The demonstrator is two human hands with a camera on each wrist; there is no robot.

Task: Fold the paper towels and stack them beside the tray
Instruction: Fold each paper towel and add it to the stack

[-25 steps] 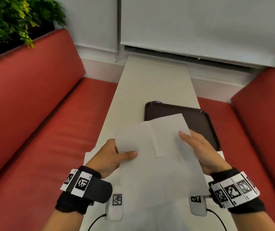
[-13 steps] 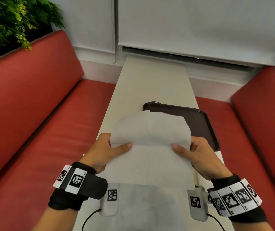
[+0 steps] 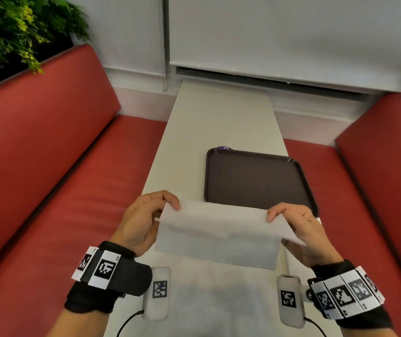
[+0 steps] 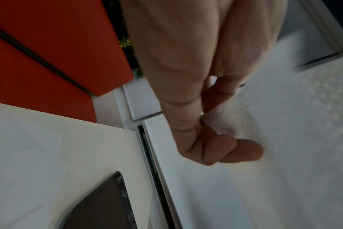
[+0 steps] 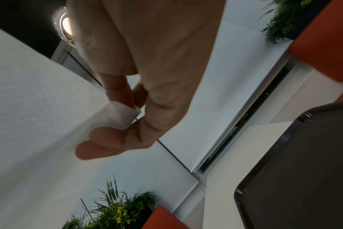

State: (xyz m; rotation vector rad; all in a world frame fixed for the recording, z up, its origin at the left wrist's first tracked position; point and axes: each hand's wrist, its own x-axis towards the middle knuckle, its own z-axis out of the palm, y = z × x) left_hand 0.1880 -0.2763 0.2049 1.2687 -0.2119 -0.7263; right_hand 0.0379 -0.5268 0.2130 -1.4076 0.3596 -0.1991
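Your left hand (image 3: 143,220) and right hand (image 3: 299,229) each pinch an upper corner of the folded paper towel (image 3: 216,234) with curled fingers (image 5: 108,136), above the tabletop (image 3: 219,122) near the tray (image 3: 258,181).

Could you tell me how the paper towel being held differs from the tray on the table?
The paper towel is white, thin and limp; the tray is dark brown and rigid with a raised rim. The paper towel is held up at its corners by the left hand and right hand; the tray lies flat, untouched. Both look roughly rectangular.
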